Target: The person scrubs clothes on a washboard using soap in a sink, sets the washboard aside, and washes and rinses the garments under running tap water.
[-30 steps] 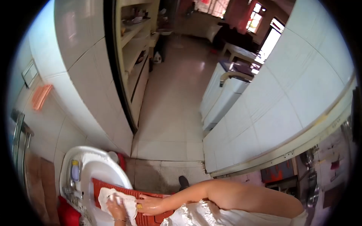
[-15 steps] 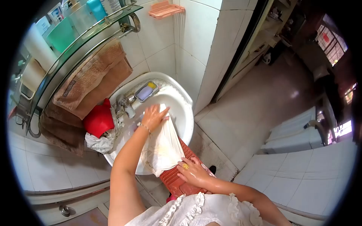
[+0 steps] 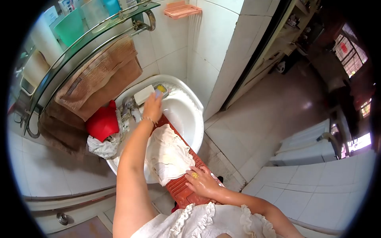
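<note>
Touching adjacent white cloth (image 3: pixel 168 152), right hand (image 3: pixel 201 182) half-spread; left hand (image 3: pixel 152 108) at soap (image 3: pixel 158 94), grip unclear.

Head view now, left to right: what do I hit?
Green cup → red item beside the sink → left hand → right hand → white appliance on the floor.

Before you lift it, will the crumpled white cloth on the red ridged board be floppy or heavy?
The white cloth will likely flop, since it lies in soft wrinkles on the red board. It may feel heavy for its size: the right hand touching it shines as if wet.
</note>
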The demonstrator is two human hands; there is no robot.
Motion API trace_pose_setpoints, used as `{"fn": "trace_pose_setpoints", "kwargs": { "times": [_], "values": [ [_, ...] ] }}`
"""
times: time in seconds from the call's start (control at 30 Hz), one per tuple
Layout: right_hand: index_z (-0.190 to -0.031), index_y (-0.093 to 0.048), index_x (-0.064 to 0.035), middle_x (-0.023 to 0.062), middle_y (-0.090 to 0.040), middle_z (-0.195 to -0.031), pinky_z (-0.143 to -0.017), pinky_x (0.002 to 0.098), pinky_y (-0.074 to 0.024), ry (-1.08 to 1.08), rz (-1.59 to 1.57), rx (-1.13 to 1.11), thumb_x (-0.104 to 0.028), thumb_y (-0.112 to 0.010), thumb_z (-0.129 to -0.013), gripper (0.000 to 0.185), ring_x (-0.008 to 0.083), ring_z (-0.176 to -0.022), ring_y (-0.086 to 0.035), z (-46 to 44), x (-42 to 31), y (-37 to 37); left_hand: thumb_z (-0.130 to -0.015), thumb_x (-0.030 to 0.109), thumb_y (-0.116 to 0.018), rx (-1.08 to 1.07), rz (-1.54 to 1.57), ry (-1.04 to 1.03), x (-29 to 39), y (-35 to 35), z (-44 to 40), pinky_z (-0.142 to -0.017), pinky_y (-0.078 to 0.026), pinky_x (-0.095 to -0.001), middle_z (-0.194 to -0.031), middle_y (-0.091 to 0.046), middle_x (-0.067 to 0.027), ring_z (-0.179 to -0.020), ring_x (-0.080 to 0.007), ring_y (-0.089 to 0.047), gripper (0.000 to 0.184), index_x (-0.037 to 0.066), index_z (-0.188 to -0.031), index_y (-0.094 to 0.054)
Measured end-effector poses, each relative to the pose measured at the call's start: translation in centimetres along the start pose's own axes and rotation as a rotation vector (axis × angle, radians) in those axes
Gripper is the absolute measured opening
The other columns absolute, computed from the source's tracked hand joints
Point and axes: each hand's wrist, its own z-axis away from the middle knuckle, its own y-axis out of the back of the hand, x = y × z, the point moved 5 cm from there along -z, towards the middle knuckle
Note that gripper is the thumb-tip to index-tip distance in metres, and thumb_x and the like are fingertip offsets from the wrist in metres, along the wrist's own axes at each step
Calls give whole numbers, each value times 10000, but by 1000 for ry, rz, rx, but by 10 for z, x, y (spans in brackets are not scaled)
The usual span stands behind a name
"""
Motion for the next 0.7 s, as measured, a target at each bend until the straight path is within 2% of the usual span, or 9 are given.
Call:
{"fn": "trace_pose_setpoints", "kwargs": {
  "times": [0.03, 0.1, 0.23, 0.47, 0.53, 0.6, 0.63, 0.67, 0.7],
  "values": [
    [-1074, -628, -51, 81, -593, -1185, -986, 446, -332, -2, 0, 10, -266, -613, -855, 308, 253, -1210, -472, 0, 0, 1, -846, 112, -563, 116, 58, -54, 18, 8, 27, -894, -441, -472, -1163, -561, -204, -1097, -378, -524, 329, 59, -1171, -558],
    [-1066, -618, -41, 102, -592, -1178, -976, 454, -339, 10, -33, 23, -247, -612, -853, 296, 278, -1204, -472, 0, 2, 0, -840, 161, -602, -112, 493, -25, 56, 15, 83, -922, -433, -460, -1091, -583, -223, -1051, -394, -538, 302, 12, -1103, -584],
    [-1066, -614, -45, 113, -595, -1169, -986, 452, -331, -24, -124, 17, -206, -610, -851, 269, 281, -1197, -486, 1, 5, 0, -847, 478, -606, -489, 221, -17, 124, 37, 236, -1083, -284, -463, -1384, -409, -265, -1294, -393, -387, 686, 6, -1325, -466],
    [-1068, -593, -32, 152, -593, -1119, -976, 457, -348, -91, -289, 65, -194, -573, -859, 265, 329, -1106, -525, 1, 18, 1, -836, 148, -627, -137, 297, 104, 135, 60, 246, -890, -431, -438, -1091, -627, -147, -1068, -339, -553, 233, 73, -1057, -638],
    [-1094, -571, -24, 170, -575, -1131, -948, 459, -379, -119, -394, 72, -180, -579, -849, 291, 341, -1098, -526, -3, 26, 1, -873, 154, -578, -201, 252, 223, 126, 39, 244, -793, -463, -449, -955, -649, -155, -939, -360, -589, 134, 58, -964, -598],
    [-1144, -533, -12, 201, -552, -1149, -930, 444, -414, -91, -415, 153, -192, -634, -815, 388, 361, -1098, -516, -8, 37, 10, -926, 183, -512, 64, 473, 627, 117, 45, 240, -700, -471, -434, -806, -614, -148, -773, -327, -598, 138, 47, -927, -538],
    [-1190, -502, -5, 211, -538, -1175, -948, 448, -404, -128, -441, 136, -229, -662, -802, 476, 367, -1117, -504, -12, 43, 17, -973, 183, -471, 129, 699, 741, 97, 30, 243, -602, -462, -306, -714, -567, -42, -647, -162, -552, 151, 48, -964, -538],
    [-1236, -472, 3, 221, -524, -1200, -966, 453, -395, -169, -466, 117, -266, -690, -789, 565, 374, -1136, -493, -18, 47, 27, -991, 194, -452, 62, 1017, 994, 108, 54, 229, -636, -454, -240, -758, -540, 9, -707, -71, -510, 151, 68, -977, -534],
    [-1288, -420, 14, 236, -498, -1242, -994, 449, -379, -159, -461, 101, -306, -721, -765, 683, 380, -1171, -471, -26, 49, 35, -994, 214, -465, 273, 1241, 751, 105, 59, 217, -699, -457, -238, -834, -549, 6, -748, -82, -520, 152, 73, -1002, -521]
  ]
}}
